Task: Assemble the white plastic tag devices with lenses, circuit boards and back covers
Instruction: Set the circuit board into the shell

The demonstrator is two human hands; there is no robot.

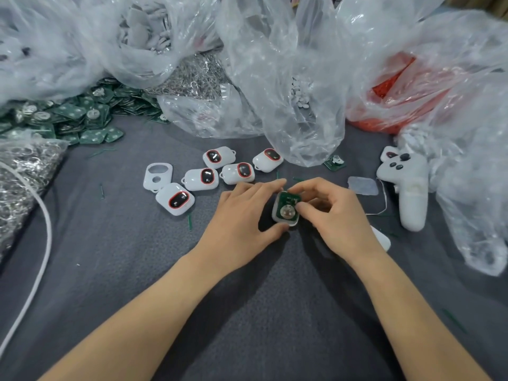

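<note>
left hand (242,215): fingers (264,187) grip white shell (284,222) just over grey cloth (247,312) | right hand (335,213): fingers (313,187) pinch circuit board (287,206) inside shell | risk: uneven pressure likely tilts board, leaving it unseated

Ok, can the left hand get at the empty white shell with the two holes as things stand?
Probably yes, once freed: the left hand holds the open tag that the right hand also pinches. The empty shell lies to its left across bare cloth, with one finished tag beside it.
</note>
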